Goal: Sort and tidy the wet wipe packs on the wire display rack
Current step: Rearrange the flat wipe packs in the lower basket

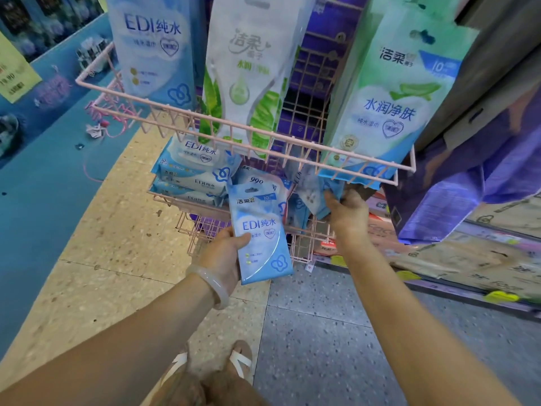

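Note:
My left hand [225, 253] grips a slim blue wet wipe pack [260, 232] marked EDI, held upright in front of the pink wire rack [234, 127]. My right hand [345, 209] reaches under the upper basket into the lower basket [205, 227], its fingers curled round another blue pack [314, 194] there. Bigger blue EDI packs [190, 174] lie stacked on the left of the lower basket. In the upper basket stand a blue pack [155, 48], a white and green pack [251, 68] and a green and blue pack [386, 98].
A blue wall or counter [44, 186] runs along the left. Purple packages [456, 194] and cardboard boxes [468, 259] crowd the right, on low shelving. Speckled floor lies below, with my sandalled feet [210, 373] on it.

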Available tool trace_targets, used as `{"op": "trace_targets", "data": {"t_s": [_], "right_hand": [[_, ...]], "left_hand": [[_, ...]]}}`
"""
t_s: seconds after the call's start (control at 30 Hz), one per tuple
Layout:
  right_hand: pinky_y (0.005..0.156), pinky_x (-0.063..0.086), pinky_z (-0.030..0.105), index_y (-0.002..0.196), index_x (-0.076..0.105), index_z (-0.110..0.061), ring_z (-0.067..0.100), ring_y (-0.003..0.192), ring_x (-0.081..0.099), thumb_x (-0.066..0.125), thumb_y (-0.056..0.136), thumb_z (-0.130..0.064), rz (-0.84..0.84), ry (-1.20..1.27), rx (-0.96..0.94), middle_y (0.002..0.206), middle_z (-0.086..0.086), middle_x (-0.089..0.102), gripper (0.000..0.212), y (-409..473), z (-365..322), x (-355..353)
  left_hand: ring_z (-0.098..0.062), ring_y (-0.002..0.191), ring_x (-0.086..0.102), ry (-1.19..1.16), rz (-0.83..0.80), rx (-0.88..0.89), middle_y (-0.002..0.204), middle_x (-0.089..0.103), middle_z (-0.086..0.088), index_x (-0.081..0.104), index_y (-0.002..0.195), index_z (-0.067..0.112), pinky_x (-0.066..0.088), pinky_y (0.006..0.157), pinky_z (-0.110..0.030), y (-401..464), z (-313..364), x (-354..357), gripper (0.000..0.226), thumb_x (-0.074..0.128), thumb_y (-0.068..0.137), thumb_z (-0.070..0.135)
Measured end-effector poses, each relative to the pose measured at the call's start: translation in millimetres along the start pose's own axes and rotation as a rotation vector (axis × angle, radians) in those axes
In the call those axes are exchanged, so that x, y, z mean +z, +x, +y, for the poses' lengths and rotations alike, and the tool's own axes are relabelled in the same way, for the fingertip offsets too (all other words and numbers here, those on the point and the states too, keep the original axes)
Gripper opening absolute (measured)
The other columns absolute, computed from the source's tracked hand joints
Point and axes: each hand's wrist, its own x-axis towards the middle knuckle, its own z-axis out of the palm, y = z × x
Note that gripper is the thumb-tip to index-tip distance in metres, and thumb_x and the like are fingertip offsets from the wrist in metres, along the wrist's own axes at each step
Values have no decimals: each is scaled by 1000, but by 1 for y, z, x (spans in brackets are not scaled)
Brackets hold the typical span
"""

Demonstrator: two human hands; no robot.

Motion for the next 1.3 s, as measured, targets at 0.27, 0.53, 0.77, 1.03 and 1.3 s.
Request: {"op": "trace_targets", "data": {"t_s": [0.27,0.53,0.77,1.03,1.3], "right_hand": [[51,55,19,99,59,-20,7,62,70,47,92,-12,-179,728,343,73,-6,76,17,-81,19,-26],[39,46,21,75,61,-12,6,38,51,61,84,-35,-337,-38,240,55,1,58,25,-96,27,-6],[74,48,33,103,57,-11,20,84,57,61,84,-23,-182,-537,-29,92,3,58,23,-1,13,11],[90,49,35,109,62,-8,28,106,61,67,76,-28,-406,-913,7,114,14,66,39,21,16,40],[63,45,27,105,64,-2,22,82,59,71,76,-21,-237,-495,174,99,14,66,35,26,22,39]], "left_hand": [[-29,77,68,-146,-62,-3,93,72,-9,60,98,10,54,68,-39,5,-12,6,22,41,95,21],[-22,73,73,-82,-79,25,90,75,-8,67,98,12,60,61,-38,2,-14,1,19,62,82,21],[-28,88,66,-29,-15,-14,107,68,-13,59,113,11,59,62,-42,-1,-9,-17,37,67,77,15],[-22,71,73,-20,-14,23,110,67,-14,53,125,6,56,53,-37,2,-8,-22,57,70,71,13],[-18,66,73,-19,-40,-20,80,76,-2,62,106,15,56,51,-36,10,-12,-23,30,68,76,16]]}}
